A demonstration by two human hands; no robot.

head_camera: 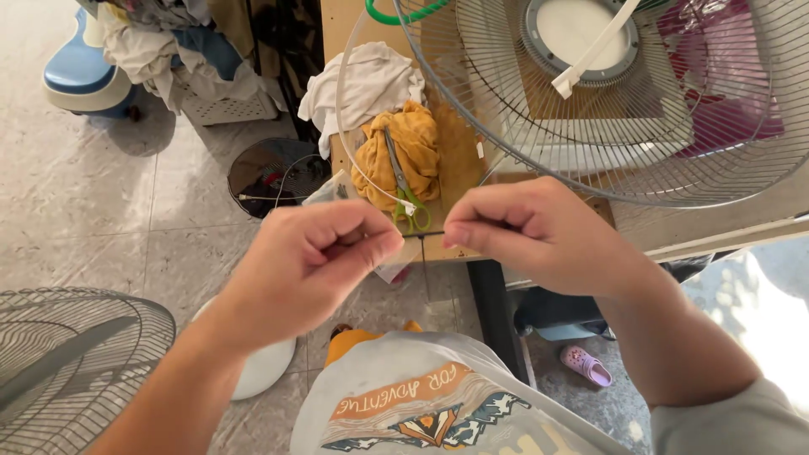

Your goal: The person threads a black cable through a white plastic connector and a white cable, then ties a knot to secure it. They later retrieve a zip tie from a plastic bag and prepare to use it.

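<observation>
Both hands, left hand (312,261) and right hand (527,232), pinched a thin white ring (344,135) (loose, not yet fitted) before the fan grille (607,181) on the workbench (459,156).

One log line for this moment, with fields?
left hand: pinched | right hand: pinched | near: scissors on yellow cloth | above: fan grille

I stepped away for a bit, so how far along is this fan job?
Done: the fan grille is off and lying on the table. In hand: left hand and right hand pinch something thin between fingertips, too small to identify. Left: a second grille sits on the floor, and the scissors lie unused on the yellow cloth.
</observation>
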